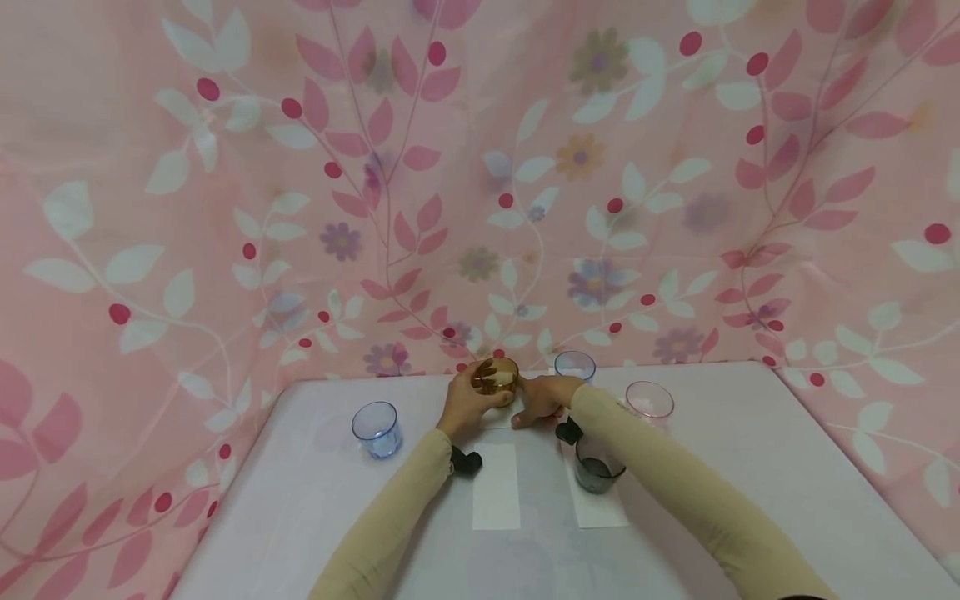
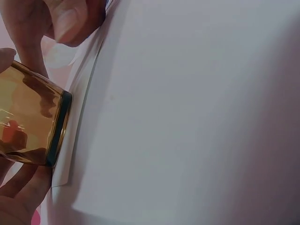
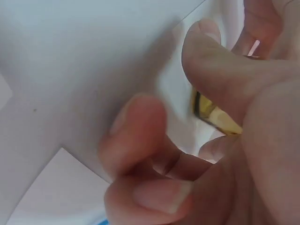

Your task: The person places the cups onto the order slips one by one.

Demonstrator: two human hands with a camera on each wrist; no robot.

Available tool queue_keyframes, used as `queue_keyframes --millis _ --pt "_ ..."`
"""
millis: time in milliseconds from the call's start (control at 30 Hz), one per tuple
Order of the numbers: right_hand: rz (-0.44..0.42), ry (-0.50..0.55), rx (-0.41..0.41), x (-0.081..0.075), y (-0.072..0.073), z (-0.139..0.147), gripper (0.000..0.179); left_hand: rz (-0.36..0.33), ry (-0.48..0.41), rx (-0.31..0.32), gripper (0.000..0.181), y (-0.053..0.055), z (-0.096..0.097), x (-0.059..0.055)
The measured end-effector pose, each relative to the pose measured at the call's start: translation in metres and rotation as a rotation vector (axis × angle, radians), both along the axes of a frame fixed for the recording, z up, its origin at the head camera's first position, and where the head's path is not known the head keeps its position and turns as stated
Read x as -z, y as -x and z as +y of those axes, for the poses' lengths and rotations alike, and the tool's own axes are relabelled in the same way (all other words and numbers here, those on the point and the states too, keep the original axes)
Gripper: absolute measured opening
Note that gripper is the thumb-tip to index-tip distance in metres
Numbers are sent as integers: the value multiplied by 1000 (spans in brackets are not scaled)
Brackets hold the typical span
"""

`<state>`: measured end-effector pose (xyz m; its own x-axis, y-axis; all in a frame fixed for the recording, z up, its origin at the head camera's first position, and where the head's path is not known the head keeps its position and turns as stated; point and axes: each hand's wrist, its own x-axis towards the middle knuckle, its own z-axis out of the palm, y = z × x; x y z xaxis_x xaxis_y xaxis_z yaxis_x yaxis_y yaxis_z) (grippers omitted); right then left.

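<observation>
My left hand (image 1: pixel 468 400) grips an amber glass tumbler (image 1: pixel 501 382) at the far middle of the table, fingers and thumb around its sides. The tumbler (image 2: pixel 33 115) is upright over a white paper strip (image 2: pixel 70 154) in the left wrist view. Just right of it is my right hand (image 1: pixel 546 397). Its index finger reaches to the tumbler's side; whether it touches is hard to tell. In the right wrist view, the other fingers (image 3: pixel 145 192) curl loosely with nothing between them, and the thumb partly hides the tumbler (image 3: pixel 218 119).
A blue glass (image 1: pixel 378 433) stands on the left. Beyond my right forearm are a blue-rimmed glass (image 1: pixel 575 367) and a pink glass (image 1: pixel 651 400). A smoky grey glass (image 1: pixel 597 475) stands on the right paper strip (image 1: pixel 600 510); another strip (image 1: pixel 496 492) lies nearer the middle. A floral curtain (image 1: pixel 480 183) borders the back.
</observation>
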<state>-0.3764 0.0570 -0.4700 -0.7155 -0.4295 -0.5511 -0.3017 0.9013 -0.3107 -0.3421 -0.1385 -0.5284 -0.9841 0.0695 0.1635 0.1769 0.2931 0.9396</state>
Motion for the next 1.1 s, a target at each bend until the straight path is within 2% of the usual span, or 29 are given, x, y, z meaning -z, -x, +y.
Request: queue_keyframes --millis 200,367,500,633,767,867,1100 --pt "-19 8 23 -13 -10 4 116 -26 10 2 80 0 0 0" --pt "-16 21 23 -34 -19 8 113 -50 31 32 83 -2 -2 -1" --pt "18 41 -31 -52 -24 13 110 -78 58 51 95 -3 -5 -7" --pt "62 46 -83 -69 -26 15 108 -85 71 56 108 -7 -9 -17" --pt "86 49 -109 -82 -29 18 107 -49 106 45 109 -16 -13 -31" --pt "100 75 -130 -89 -34 20 106 6 130 42 107 -26 -18 -42" --pt "92 181 -203 -99 -61 21 109 148 76 61 92 -55 -44 -70"
